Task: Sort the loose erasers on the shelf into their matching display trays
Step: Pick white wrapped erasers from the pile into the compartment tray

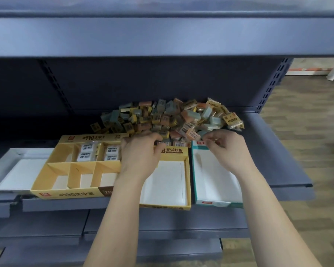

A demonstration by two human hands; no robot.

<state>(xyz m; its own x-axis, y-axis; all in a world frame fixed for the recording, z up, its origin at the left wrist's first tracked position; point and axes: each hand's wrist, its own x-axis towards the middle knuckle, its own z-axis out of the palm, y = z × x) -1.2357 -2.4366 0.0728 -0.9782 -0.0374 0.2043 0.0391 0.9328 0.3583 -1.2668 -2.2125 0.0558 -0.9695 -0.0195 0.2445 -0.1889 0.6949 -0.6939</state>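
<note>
On the grey shelf (278, 155) we see the loose erasers (162, 116) heaped, with display trays (66, 193) lined up just in front of the heap. Our left hand (141, 151) curls palm-down onto the heap's near edge. Our right hand (226, 147) is beside it, fingertips drawn toward the thumb; we cannot tell whether either grips an eraser.

Eraser heap (162, 118) behind trays — open shelf (274, 151) rightward.
</note>
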